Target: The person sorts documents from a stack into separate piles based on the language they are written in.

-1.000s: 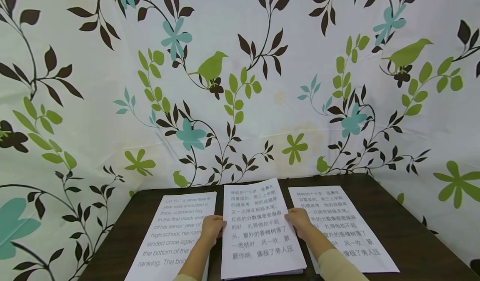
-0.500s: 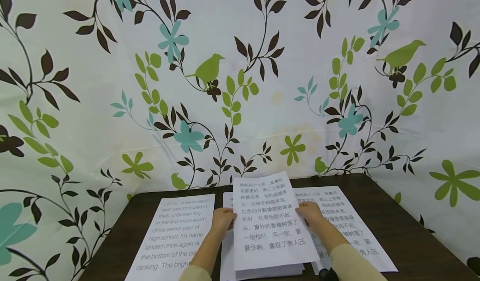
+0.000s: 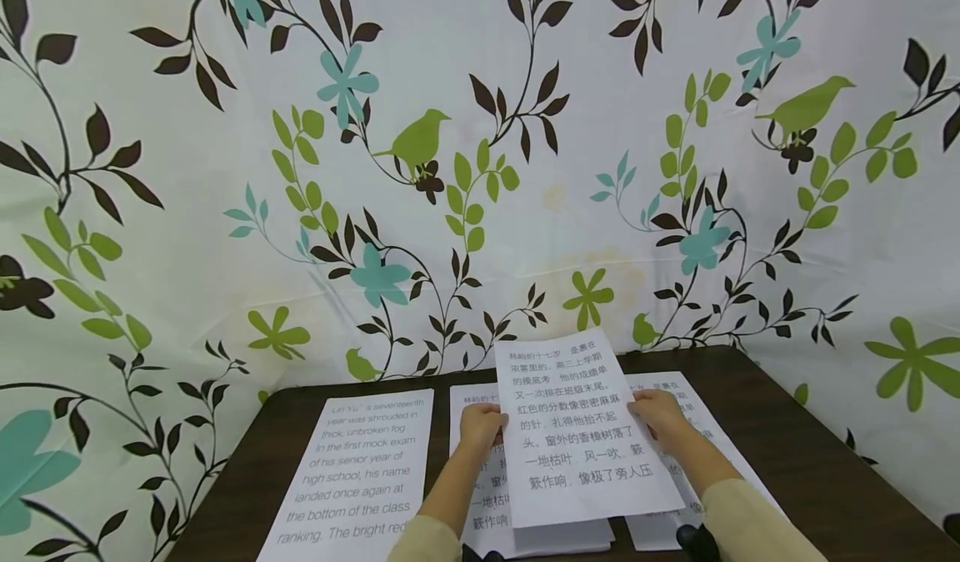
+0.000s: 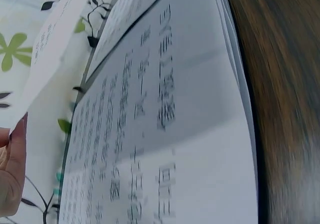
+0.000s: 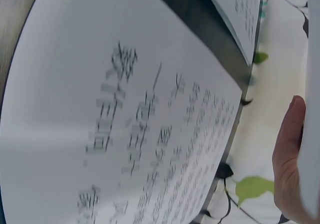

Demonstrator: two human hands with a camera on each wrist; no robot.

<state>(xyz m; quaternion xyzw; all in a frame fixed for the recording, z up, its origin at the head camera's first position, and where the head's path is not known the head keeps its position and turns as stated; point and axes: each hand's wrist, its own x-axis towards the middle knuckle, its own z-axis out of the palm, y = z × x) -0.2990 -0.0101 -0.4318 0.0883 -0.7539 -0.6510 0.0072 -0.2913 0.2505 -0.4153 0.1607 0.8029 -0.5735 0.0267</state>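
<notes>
A white sheet of paper printed with Chinese text is raised and tilted between both hands. My left hand pinches its left edge, while my right hand grips the right edge. Under it, partly covered, lies the middle paper stack, whose top page carries the same text. The sheet also overlaps part of the right-hand pile of paper. From the left wrist, my left hand shows thumb and fingers against the sheet. In the right wrist view, my right hand is partly hidden by the sheet.
English-printed paper lies on the left of the dark wooden table. Behind the table hangs a patterned cloth with leaves and birds. Small black objects show near the sleeves at the bottom edge.
Both hands have lifted the sheet off the middle stack and carried it to the right and upward. The same printed text beneath it has come into view.
</notes>
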